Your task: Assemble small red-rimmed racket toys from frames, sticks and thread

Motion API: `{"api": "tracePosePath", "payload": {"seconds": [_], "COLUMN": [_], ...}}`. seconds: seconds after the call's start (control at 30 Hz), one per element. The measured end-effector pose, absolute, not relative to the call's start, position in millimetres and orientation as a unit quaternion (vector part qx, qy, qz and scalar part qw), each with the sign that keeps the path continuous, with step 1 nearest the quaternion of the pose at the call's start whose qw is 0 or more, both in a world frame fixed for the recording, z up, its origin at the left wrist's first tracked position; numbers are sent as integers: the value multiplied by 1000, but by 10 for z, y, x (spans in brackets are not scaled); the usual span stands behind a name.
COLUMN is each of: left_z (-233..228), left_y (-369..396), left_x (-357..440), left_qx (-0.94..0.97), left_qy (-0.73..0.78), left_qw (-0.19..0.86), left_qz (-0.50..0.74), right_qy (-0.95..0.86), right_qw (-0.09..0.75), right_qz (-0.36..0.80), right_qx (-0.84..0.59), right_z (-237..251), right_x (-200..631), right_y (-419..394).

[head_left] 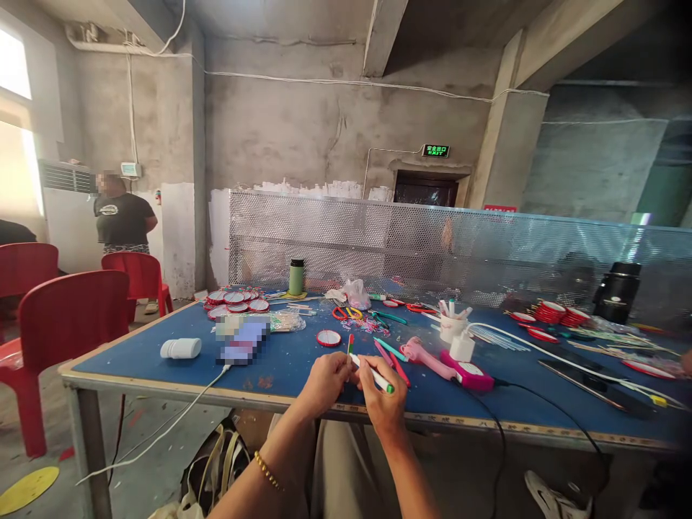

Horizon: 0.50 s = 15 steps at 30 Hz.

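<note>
Blue-topped table (pixel 292 364): white bottle (pixel 181 348), red-rim discs (pixel 236 299), green flask (pixel 296 277), pink glue gun (pixel 443 364), scissors (pixel 347 313), white cup w/ sticks (pixel 452 324).

A thin white stick (pixel 373 375) with a green tip lies slantwise, held low at centre frame.

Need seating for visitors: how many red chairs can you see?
3, all left of the table: nearest chair, one behind it, one at the left edge. More may be out of view.

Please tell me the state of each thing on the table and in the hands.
left hand: closed on stick
right hand: closed on stick
stick: held above table edge
white bottle: lying on its side
green flask: upright, capped
white cup: upright, holding sticks
</note>
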State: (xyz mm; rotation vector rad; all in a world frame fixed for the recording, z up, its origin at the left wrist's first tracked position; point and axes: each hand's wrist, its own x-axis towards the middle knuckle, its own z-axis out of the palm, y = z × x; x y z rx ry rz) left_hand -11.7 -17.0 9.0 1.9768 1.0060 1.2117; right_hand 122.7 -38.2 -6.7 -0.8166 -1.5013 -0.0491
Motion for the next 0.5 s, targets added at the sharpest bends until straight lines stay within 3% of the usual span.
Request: {"api": "tracePosePath", "payload": {"seconds": [0.5], "left_z": [74], "left_y": [-164], "left_x": [-115], "left_qx": [747], "left_qy": [375], "left_qw": [302], "left_qz": [458], "right_qy": [-642], "right_qw": [669], "right_qz": [-38], "right_qx": [-373], "right_z": [-68], "right_x": [1227], "right_y": [-377]}}
